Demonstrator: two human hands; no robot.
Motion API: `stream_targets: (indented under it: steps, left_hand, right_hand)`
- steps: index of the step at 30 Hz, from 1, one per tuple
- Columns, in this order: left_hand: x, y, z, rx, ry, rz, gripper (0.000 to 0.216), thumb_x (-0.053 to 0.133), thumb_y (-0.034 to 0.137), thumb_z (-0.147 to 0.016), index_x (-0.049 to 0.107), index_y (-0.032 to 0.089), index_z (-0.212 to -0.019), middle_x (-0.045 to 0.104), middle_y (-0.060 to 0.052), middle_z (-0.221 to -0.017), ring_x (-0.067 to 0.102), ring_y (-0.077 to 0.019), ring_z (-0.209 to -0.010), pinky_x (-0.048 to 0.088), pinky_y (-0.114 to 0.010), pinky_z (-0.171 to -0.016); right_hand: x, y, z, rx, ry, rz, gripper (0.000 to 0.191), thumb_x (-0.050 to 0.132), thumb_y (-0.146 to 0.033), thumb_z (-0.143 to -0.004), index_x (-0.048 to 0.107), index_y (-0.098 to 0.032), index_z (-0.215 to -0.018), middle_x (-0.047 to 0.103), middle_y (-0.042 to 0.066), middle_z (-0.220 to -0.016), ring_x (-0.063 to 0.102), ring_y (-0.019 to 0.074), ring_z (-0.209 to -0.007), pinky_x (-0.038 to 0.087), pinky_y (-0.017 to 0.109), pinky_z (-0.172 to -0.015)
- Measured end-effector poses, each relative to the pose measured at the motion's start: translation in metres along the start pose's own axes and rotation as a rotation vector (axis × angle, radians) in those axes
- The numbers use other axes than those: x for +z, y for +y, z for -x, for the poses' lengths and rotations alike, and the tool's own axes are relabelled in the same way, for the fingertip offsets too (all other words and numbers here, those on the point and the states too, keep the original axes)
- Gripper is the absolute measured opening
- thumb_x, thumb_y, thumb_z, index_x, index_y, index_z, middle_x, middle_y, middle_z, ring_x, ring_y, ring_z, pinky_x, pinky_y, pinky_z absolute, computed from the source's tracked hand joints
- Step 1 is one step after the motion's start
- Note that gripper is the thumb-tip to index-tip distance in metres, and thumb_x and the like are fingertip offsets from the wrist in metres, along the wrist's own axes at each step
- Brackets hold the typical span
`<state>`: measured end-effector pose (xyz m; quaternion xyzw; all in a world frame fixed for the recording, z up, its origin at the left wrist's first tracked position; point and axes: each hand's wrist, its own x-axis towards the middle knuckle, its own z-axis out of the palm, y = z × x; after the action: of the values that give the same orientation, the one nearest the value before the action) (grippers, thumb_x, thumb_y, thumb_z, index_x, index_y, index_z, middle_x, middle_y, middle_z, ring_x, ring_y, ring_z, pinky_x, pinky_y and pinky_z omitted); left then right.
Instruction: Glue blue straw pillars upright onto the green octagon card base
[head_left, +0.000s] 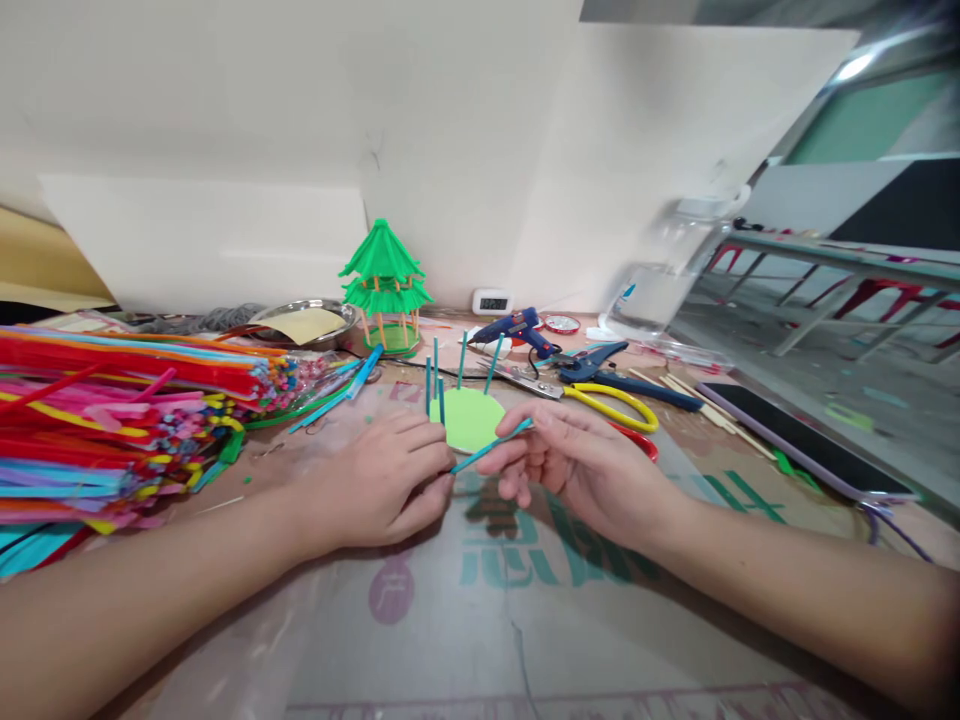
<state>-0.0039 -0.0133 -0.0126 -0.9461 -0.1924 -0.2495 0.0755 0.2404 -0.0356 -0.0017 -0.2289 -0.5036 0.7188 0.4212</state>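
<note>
A thin blue pipe cleaner (pixel 480 455) runs slantwise between my two hands. The fingers of my left hand (pixel 401 470) are closed on its lower end, while my right hand (pixel 574 455) pinches the upper end between thumb and fingers. Just behind them lies a light green round disc (pixel 476 420) with several teal sticks (pixel 441 400) standing upright around its edge. My left hand partly hides the disc's near left side. Farther back stands a small green two-tiered pavilion model (pixel 382 290) on thin wooden posts.
Bundles of coloured pipe cleaners (pixel 112 430) fill the left side. Behind and right are a blue glue gun (pixel 514 328), yellow-and-red-handled scissors (pixel 615 405), blue pliers (pixel 630 380), a small digital clock (pixel 492 301), a phone (pixel 802 440) and a clear bottle (pixel 652 270). A metal dish (pixel 341 325) sits back left.
</note>
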Motion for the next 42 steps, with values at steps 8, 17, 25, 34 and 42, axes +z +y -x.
stream_targets:
  steps: [8, 17, 25, 34, 42]
  left_hand:
    - [0.003, -0.003, 0.002, 0.003, 0.015, -0.031, 0.038, 0.04, 0.026, -0.109, 0.06, 0.017, -0.077, 0.06, -0.004, -0.076, 0.05, -0.019, -0.073, 0.037, -0.032, -0.069]
    - [0.004, -0.004, 0.001, -0.013, -0.063, 0.022, 0.039, 0.038, 0.024, -0.109, 0.062, 0.015, -0.08, 0.062, -0.005, -0.078, 0.053, -0.0193, -0.075, 0.04, -0.031, -0.072]
    - [0.001, -0.001, 0.001, -0.02, -0.018, 0.095, 0.036, 0.042, 0.021, -0.107, 0.059, 0.017, -0.075, 0.058, -0.002, -0.073, 0.051, -0.0164, -0.069, 0.036, -0.029, -0.067]
    - [0.0, -0.001, 0.002, -0.03, 0.016, 0.169, 0.034, 0.043, 0.032, -0.11, 0.061, 0.017, -0.086, 0.064, -0.002, -0.078, 0.056, -0.0162, -0.074, 0.039, -0.028, -0.072]
    - [-0.001, 0.0, 0.0, -0.01, 0.097, 0.112, 0.027, 0.046, 0.025, -0.108, 0.065, 0.017, -0.091, 0.067, -0.003, -0.078, 0.059, -0.0169, -0.075, 0.043, -0.029, -0.072]
  right_hand:
    - [-0.001, 0.0, -0.002, 0.01, -0.019, -0.035, 0.022, 0.067, -0.039, -0.099, 0.073, -0.018, -0.099, 0.085, 0.01, -0.096, 0.079, 0.0145, -0.074, 0.058, 0.022, -0.066]
    - [0.001, 0.0, 0.002, -0.007, -0.096, -0.038, 0.02, 0.067, -0.037, -0.1, 0.072, -0.018, -0.102, 0.084, 0.01, -0.1, 0.079, 0.0132, -0.077, 0.058, 0.021, -0.069]
    - [-0.001, -0.006, 0.001, -0.029, -0.072, 0.021, 0.017, 0.071, -0.034, -0.098, 0.072, -0.019, -0.107, 0.084, 0.007, -0.099, 0.078, 0.0125, -0.077, 0.059, 0.023, -0.07]
    - [-0.017, 0.004, -0.012, -0.057, 0.159, 0.092, 0.026, 0.086, -0.039, -0.084, 0.073, -0.018, -0.093, 0.08, 0.002, -0.08, 0.072, 0.01, -0.064, 0.054, 0.019, -0.058]
    - [-0.02, 0.007, -0.017, 0.047, 0.199, 0.043, 0.032, 0.091, -0.036, -0.077, 0.069, -0.017, -0.089, 0.079, 0.003, -0.077, 0.07, 0.0093, -0.061, 0.053, 0.018, -0.056]
